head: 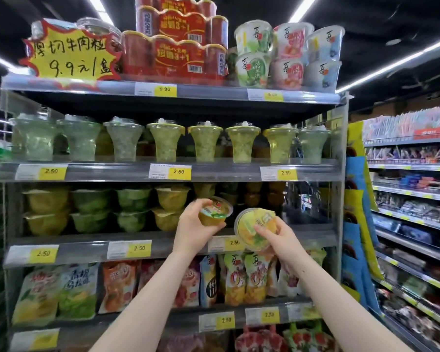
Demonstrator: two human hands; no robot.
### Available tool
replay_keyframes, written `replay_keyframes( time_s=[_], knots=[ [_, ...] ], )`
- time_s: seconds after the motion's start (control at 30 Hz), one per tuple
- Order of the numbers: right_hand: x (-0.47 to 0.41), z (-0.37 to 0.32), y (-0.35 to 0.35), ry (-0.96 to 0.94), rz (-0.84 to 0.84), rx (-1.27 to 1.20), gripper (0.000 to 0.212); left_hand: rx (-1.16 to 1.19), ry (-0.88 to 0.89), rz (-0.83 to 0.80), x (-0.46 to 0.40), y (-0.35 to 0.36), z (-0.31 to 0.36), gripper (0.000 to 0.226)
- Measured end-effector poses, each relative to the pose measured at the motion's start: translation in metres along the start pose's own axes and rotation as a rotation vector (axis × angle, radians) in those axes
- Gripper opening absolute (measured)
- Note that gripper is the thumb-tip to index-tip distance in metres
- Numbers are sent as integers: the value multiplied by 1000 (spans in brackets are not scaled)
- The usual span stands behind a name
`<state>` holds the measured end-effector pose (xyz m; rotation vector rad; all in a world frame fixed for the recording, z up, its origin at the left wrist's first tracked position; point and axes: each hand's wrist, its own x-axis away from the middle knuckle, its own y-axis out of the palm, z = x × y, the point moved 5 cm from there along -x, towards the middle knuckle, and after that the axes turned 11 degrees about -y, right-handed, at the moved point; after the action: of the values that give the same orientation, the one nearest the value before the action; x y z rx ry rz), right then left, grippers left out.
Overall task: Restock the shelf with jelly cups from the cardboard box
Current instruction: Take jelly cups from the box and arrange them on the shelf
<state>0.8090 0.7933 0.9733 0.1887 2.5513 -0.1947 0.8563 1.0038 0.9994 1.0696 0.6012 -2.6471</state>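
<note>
My left hand grips a small amber jelly cup from below, its lid tilted toward me, just in front of the third shelf. My right hand holds a second jelly cup with a yellow printed lid, tipped on its side over the shelf's front edge. On that shelf stand stacked yellow and green jelly cups to the left; darker cups sit deep at the back right, with a gap in front of them. The cardboard box is out of view.
Tall flared jelly cups fill the shelf above. Red multipacks and tubs sit on top beside a yellow price sign. Pouch packs hang below my hands. Another aisle of shelves runs on the right.
</note>
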Motion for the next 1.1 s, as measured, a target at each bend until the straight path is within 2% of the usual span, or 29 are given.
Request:
replay_keyframes(
  time_s=[0.23,0.4,0.5,0.57,0.63,0.73,0.77,0.93,1.03,1.1],
  knots=[
    [-20,12,-9,-3,-24,-13,22,-128,-210,97,-8,23,-14,58],
    [-26,19,-12,30,-10,-61,28,-400,-269,36,0,31,-10,84],
    [-25,22,-12,40,-24,-70,35,-556,-206,3,20,32,0,90],
    [-23,23,-13,45,-32,-71,39,-567,-167,-42,35,33,7,86],
    [-22,25,-13,57,-40,-71,41,-565,-114,-5,44,26,14,73],
    [-20,23,-13,60,-45,-81,39,-526,70,134,39,11,25,42],
    [-19,22,-13,65,-47,-86,38,-511,123,158,33,8,23,39],
    [-16,20,-13,108,-54,-124,35,-560,117,8,14,18,5,51],
    [-16,17,-14,104,-47,-137,39,-477,114,21,14,17,8,51],
    [-15,14,-15,86,-36,-156,38,-388,172,73,19,11,17,50]
  ],
)
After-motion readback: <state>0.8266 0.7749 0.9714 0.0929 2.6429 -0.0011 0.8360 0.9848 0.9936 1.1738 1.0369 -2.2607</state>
